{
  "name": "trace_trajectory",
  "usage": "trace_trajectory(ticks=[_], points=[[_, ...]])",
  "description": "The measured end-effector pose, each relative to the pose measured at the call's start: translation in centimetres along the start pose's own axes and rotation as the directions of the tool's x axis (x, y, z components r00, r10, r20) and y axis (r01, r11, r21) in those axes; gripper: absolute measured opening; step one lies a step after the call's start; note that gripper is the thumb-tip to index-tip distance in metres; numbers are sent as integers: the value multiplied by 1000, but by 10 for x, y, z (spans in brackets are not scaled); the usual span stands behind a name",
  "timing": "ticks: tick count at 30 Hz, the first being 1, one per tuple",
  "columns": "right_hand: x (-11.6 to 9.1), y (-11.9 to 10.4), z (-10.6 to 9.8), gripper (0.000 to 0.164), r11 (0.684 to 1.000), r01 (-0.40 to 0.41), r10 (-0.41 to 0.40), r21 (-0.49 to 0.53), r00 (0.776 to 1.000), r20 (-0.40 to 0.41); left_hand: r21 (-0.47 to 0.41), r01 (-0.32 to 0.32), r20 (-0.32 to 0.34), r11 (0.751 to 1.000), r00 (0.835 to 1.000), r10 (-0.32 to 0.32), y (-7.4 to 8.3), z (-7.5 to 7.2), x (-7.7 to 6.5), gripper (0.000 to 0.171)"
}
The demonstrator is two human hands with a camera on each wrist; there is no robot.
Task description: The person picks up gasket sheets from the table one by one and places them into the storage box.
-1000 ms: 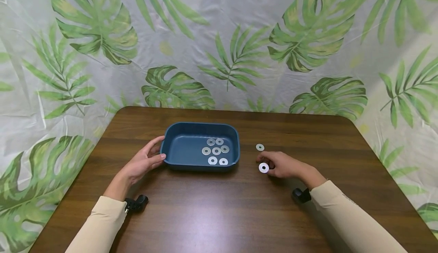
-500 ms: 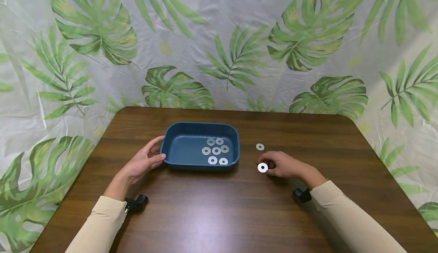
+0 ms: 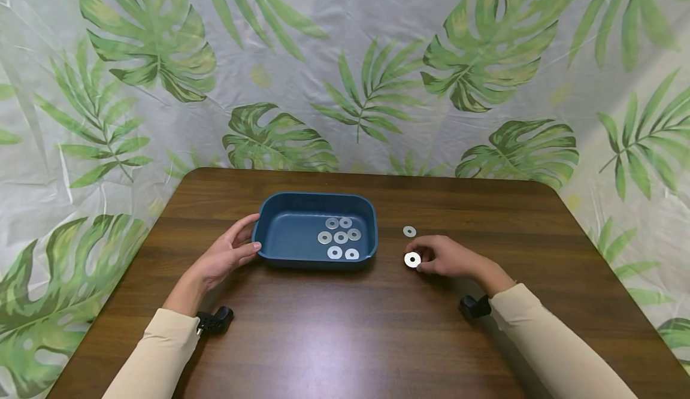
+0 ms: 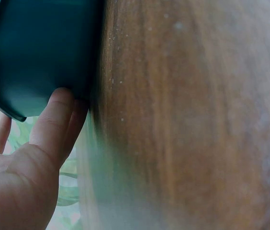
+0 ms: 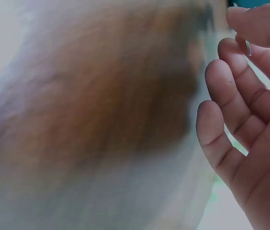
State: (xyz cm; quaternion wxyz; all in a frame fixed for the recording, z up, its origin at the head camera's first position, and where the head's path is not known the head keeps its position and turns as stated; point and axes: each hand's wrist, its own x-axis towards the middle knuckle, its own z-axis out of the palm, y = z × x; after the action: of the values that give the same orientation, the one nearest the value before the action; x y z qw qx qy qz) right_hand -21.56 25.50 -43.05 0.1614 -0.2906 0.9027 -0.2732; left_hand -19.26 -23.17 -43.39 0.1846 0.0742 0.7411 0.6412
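Note:
A flat metal washer [image 3: 412, 260] is pinched between thumb and fingers of my right hand [image 3: 450, 257]. In the right wrist view only a thin edge of that washer [image 5: 248, 47] shows, and the other fingers are loosely bent. My left hand [image 3: 226, 256] rests against the left end of a blue rectangular tray [image 3: 260, 264]. Seen from the left wrist, extended fingers [image 4: 58, 117] touch the tray's outer wall [image 4: 49, 48]. Several washers [image 3: 341, 238] lie flat in the right half of the tray. Another washer [image 3: 409, 231] lies on the table just beyond my right hand.
The brown wooden table [image 3: 323, 321] extends around the tray on all sides. Behind it hangs a pale cloth [image 3: 377, 57] with green leaf print. Black wrist devices [image 3: 215, 320] sit at both sleeves.
The held washer has shifted slightly left and away from me with the fingers of my right hand. My left hand, the tray and the other washers stay where they were.

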Motion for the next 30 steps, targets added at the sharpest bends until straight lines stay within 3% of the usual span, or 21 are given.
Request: trace_trajectory(ticks=[17, 30], points=[[26, -10, -29, 31, 999, 1, 7, 49, 986, -169, -11, -1, -3, 1000, 1000, 1, -2, -1, 2, 72], [56, -34, -53, 34, 993, 14, 7, 117, 984, -180, -7, 9, -10, 1000, 1000, -9, -1, 0, 1, 73]])
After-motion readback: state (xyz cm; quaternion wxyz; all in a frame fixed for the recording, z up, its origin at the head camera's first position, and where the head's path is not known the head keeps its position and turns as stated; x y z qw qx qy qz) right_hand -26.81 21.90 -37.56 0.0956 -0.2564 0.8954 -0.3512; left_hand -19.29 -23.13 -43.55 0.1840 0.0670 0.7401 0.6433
